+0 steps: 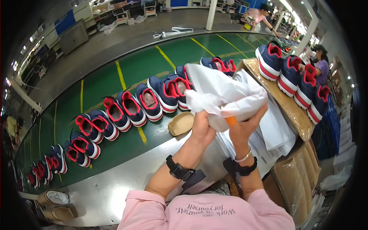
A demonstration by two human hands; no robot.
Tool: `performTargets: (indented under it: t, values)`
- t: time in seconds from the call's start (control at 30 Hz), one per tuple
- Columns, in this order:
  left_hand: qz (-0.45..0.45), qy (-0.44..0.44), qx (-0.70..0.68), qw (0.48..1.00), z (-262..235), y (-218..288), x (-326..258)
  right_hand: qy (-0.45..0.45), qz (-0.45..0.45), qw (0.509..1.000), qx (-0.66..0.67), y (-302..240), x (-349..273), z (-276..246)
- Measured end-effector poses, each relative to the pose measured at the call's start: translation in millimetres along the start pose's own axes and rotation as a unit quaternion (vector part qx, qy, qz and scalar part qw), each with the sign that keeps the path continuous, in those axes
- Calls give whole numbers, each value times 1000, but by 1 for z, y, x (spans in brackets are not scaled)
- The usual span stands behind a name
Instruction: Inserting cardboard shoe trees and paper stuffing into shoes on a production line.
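A crumpled sheet of white tissue paper (226, 88) is gathered up in front of me, above the metal table's edge. My left hand (203, 125) is closed on its lower left side. On the right, my right hand (247, 124) grips the same paper from below, with something orange (230, 120) at its fingers. A stack of white paper sheets (274, 128) lies just beyond my right hand. Next to my left hand, a tan molded cardboard shoe insert (181, 123) rests on the metal table (126, 174). Part of the fingers is hidden by paper.
Navy shoes with red linings (131, 102) line the green conveyor belt (96, 86), some holding crumpled paper. More navy shoes (290, 74) stand on a cardboard box (293, 111) at right. Tan inserts (57, 203) lie lower left. Another person (257, 17) works at the far right.
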State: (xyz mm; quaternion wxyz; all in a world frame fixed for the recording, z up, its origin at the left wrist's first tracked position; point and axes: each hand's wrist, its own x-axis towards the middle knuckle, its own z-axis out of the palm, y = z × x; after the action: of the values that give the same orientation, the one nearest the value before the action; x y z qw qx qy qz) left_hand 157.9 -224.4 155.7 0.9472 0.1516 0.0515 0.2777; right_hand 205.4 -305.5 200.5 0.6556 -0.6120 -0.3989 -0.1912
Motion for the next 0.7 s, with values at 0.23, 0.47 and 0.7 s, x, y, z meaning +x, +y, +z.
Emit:
performTargets:
  t: [0.23, 0.47, 0.7]
  values:
    - [167, 78, 582, 792, -5, 16, 17, -283, -188, 940, 25, -1, 40, -14]
    - [167, -131, 488, 847, -10, 11, 2, -379, 106, 911, 122, 63, 60, 30]
    - [166, -26, 237, 957, -27, 61, 57, -443, 113, 889, -32, 65, 56, 32]
